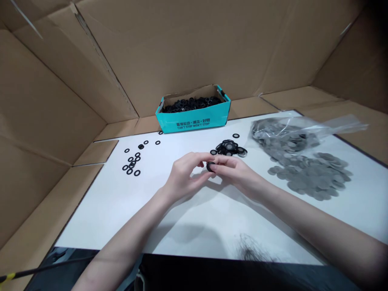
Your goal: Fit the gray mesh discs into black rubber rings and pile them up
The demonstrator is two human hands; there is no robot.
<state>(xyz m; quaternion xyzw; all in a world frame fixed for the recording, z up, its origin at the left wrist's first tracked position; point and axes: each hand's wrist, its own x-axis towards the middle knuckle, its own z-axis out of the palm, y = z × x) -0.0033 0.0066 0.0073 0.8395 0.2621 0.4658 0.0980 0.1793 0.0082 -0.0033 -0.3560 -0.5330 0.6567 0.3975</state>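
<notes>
Near the middle of the white board, both hands meet around one small black ring (209,166). My left hand (189,173) pinches its left side between thumb and fingers. From the right, my right hand (233,169) grips the same ring, thumb pressed on its face. Whether a disc sits inside the ring is hidden by the fingers. Just beyond the hands lies a pile of black rings with grey centres (228,147). Loose black rings (132,163) are scattered to the left. On the right spreads a heap of thin grey discs (318,176).
A turquoise cardboard box (194,122) full of black rings stands at the back. Behind the disc heap lies a clear plastic bag (285,131) holding more grey discs. Cardboard walls (197,44) enclose the white board (112,210) at the back and sides.
</notes>
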